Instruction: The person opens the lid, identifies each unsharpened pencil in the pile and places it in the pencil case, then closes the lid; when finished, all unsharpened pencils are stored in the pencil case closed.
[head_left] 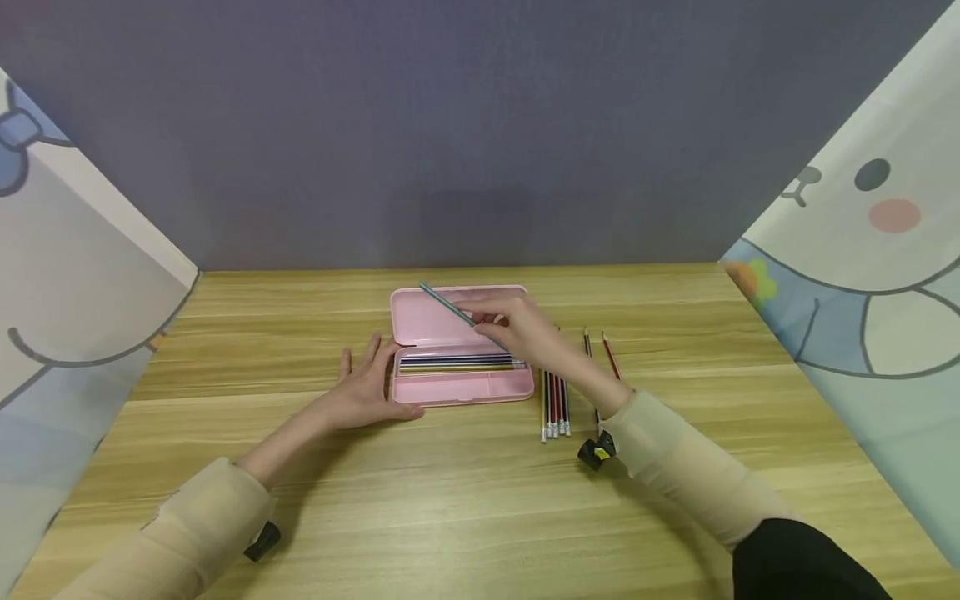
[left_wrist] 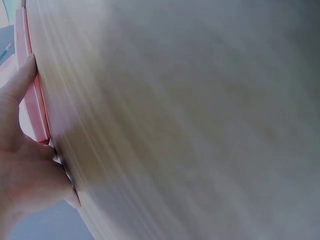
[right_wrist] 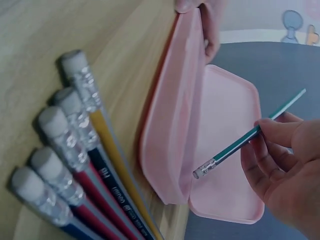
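Observation:
A pink pencil case [head_left: 442, 388] lies with its lid [head_left: 420, 321] folded back on the wooden table. Several pencils [head_left: 450, 364] lie side by side in its long back compartment. My right hand [head_left: 517, 327] pinches a green pencil [right_wrist: 240, 142] between thumb and fingers, slantwise above the case, its eraser end toward the case in the right wrist view. At the case's left end, my left hand [head_left: 365, 392] spreads its fingers, thumb along the front edge and the others by the left side. The left wrist view shows that thumb against the pink wall [left_wrist: 35, 105].
To the right of the case lies a row of several pencils [right_wrist: 107, 175], erasers toward me. Farther right are a dark pencil [head_left: 587, 343] and a red pencil [head_left: 611, 357], partly behind the right forearm. A grey panel [head_left: 465, 150] stands at the table's back edge.

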